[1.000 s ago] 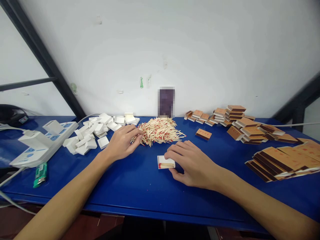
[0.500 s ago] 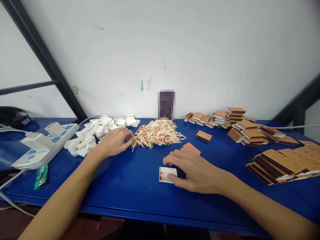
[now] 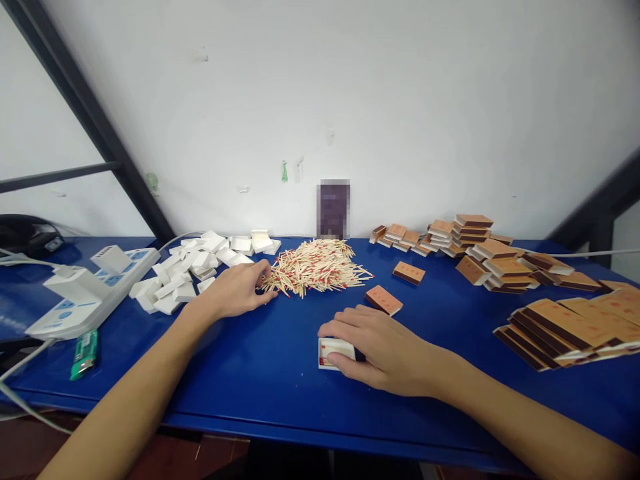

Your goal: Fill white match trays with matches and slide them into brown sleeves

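Note:
My left hand [image 3: 243, 288] is at the left edge of a pile of red-tipped matches [image 3: 320, 263]. Its thumb and index finger are apart, with a few match ends between them. On the blue table, my right hand [image 3: 377, 347] grips a small white matchbox tray [image 3: 321, 363]. The fingers lie along its far side, and the thumb reaches over the near side onto the matches inside. A few red-tipped matches show in the tray; its right end is hidden by the hand. Just beyond that hand lies an orange-brown matchbox [image 3: 384, 300].
White tray pieces [image 3: 175, 280] lie heaped at the left, beside a power strip [image 3: 100, 300] with plugs and a green packet [image 3: 85, 353]. Another matchbox [image 3: 409, 272] is near the match pile. Stacks of matchboxes [image 3: 555, 327] fill the right. A pixelated dark card [image 3: 334, 208] leans on the wall.
My left thumb and index finger have spread apart at the pile's edge. My right fingers have come down onto the tray's far side, uncovering more of the matchbox behind.

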Action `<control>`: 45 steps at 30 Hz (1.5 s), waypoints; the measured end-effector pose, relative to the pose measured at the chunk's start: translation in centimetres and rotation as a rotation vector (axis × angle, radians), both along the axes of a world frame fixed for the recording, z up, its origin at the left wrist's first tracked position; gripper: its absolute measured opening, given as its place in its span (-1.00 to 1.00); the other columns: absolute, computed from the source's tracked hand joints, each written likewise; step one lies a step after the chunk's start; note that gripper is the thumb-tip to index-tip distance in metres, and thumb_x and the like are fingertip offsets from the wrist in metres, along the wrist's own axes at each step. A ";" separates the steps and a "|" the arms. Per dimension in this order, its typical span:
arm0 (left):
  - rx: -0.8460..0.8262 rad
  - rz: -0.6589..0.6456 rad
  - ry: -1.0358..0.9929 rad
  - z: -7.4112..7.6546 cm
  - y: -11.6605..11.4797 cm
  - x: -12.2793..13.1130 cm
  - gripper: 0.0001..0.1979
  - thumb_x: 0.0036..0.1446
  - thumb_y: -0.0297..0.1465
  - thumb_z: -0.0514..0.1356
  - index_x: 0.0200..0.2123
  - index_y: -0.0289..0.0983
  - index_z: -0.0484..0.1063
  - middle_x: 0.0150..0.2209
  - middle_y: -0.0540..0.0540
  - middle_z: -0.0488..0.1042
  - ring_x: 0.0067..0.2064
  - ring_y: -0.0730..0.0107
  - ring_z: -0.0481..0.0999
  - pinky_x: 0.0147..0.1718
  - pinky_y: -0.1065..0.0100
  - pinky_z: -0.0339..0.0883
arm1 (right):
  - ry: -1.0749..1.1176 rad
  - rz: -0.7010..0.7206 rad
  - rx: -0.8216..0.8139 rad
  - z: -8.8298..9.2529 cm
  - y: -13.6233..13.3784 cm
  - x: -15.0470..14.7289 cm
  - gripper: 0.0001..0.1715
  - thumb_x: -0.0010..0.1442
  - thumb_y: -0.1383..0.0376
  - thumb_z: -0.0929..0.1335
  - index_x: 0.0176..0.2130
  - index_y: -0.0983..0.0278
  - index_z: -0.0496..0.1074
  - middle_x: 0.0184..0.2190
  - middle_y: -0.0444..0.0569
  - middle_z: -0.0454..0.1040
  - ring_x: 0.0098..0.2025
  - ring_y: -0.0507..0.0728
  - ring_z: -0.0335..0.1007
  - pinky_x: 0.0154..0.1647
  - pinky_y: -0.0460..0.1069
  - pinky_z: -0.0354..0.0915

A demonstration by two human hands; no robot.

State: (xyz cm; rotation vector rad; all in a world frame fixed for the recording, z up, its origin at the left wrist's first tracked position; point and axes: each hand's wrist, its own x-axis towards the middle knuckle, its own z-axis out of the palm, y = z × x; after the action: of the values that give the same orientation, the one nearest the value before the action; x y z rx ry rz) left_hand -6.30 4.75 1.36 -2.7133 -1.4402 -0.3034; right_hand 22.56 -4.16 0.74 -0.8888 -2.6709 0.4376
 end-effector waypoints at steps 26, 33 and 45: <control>-0.159 -0.308 -0.257 -1.0 -1.7 3.3 -0.81 0.07 -0.53 0.11 -0.26 -0.27 0.48 -0.43 0.00 0.45 -0.42 0.45 0.39 -0.40 0.41 0.28 | 0.120 0.080 -0.057 -0.4 0.0 -0.3 -0.68 0.28 0.18 0.30 -0.01 0.27 0.40 -0.25 -0.02 0.47 -0.22 0.13 0.34 -0.14 0.04 0.23; -0.128 -0.340 -0.150 -1.5 -2.2 4.4 -0.77 0.24 -0.53 0.04 -0.13 -0.28 0.46 -0.26 -0.09 0.44 -0.26 0.36 0.44 -0.28 0.34 0.31 | 0.222 -0.163 -0.034 -2.0 2.1 -0.4 -0.77 0.34 0.32 0.23 -0.09 0.29 0.42 -0.33 -0.05 0.46 -0.29 0.08 0.36 -0.25 -0.01 0.25; -0.144 -0.477 -0.201 -1.9 -3.4 6.3 -0.82 0.32 -0.43 0.06 -0.15 -0.25 0.46 -0.26 -0.08 0.47 -0.24 0.38 0.47 -0.25 0.36 0.32 | 0.149 -0.221 0.080 -2.8 3.0 -0.9 -0.88 0.25 0.34 0.31 -0.24 0.29 0.46 -0.36 -0.07 0.39 -0.31 0.08 0.34 -0.31 -0.03 0.22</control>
State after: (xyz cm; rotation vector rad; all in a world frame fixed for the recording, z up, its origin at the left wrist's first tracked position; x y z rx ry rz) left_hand -0.04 1.34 -0.50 -3.2009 -0.8514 -0.5229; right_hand 21.70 -1.15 -2.10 -1.0676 -2.4050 0.3298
